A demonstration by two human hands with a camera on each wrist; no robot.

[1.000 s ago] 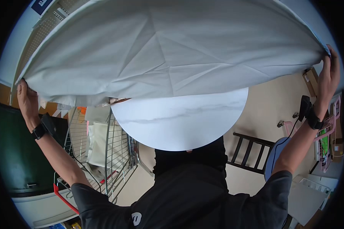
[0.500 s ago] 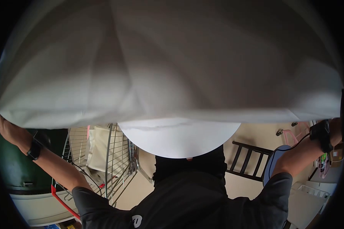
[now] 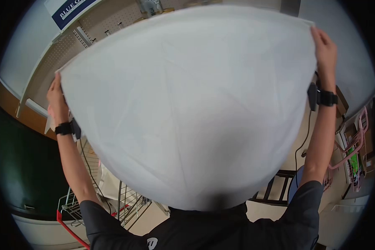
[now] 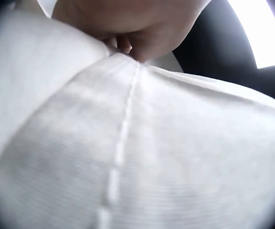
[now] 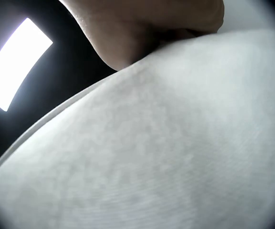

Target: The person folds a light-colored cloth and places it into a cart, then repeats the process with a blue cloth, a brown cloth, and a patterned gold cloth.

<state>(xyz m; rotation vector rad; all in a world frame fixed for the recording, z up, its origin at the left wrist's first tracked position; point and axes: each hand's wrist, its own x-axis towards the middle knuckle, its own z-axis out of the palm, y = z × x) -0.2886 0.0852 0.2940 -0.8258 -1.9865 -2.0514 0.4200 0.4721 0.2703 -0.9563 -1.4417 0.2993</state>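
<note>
Forward-down head view from above, wrist views close along the same cloth [image 3: 171, 104]

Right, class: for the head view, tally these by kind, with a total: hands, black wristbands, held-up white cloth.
Hands: 2, left hand and right hand
Black wristbands: 2, left wristband and right wristband
Held-up white cloth: 1
Total: 5

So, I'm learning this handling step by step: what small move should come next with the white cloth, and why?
Probably lower the left hand and right hand together slightly without letting go of the white cloth: both grip it near the ends of its top edge and it spreads between them, blocking the middle of the head view.
</note>
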